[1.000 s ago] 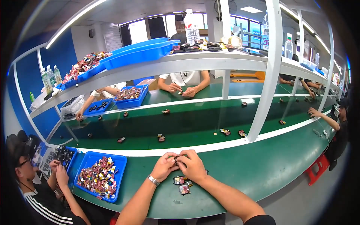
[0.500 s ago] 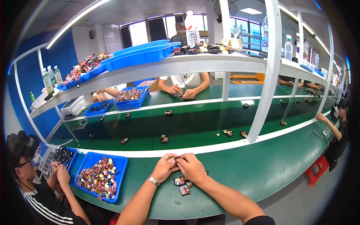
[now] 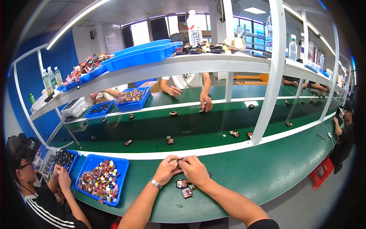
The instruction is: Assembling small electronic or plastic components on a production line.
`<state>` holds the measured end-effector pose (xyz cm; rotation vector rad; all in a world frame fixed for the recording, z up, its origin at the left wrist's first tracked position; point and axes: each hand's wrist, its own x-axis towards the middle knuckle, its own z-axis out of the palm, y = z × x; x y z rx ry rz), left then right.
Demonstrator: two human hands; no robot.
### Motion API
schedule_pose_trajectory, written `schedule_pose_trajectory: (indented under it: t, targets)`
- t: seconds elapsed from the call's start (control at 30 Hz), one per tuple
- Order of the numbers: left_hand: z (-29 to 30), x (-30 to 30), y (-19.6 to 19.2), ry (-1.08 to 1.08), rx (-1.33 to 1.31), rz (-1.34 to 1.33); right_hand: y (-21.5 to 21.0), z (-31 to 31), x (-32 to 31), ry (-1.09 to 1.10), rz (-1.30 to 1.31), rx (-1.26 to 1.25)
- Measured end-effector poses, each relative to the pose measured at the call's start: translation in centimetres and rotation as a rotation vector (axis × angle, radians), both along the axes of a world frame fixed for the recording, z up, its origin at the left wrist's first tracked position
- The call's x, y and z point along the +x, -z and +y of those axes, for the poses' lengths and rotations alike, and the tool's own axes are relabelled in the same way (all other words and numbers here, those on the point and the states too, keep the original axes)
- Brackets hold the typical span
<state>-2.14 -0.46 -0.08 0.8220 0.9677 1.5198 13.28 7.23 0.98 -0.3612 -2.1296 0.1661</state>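
Note:
My left hand and my right hand meet above the green bench, both pinching one small dark part between the fingertips. A watch sits on my left wrist. Just below the hands, a few small dark and red parts lie loose on the bench. A blue tray full of red and white small parts stands to my left.
A green conveyor belt beyond the white strip carries scattered small parts. A person sits at my left by another blue tray. A person across the belt reaches onto it. White shelf posts rise ahead; a red stool stands right.
My hands stay together on the small part, shifted very slightly. The person across the belt has stretched one hand out onto the belt.

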Motion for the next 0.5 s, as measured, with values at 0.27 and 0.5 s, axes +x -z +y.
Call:
schedule_pose_trajectory:
  t: [0.27,0.5]
  targets:
    - [0.04,0.11,-0.11,0.001,0.001,0.009,-0.11,-0.28,-0.12,0.047,-0.035,0.072]
    - [0.07,0.07,0.06,0.006,0.005,0.002,-0.08,-0.34,0.0,0.033,-0.045,0.023]
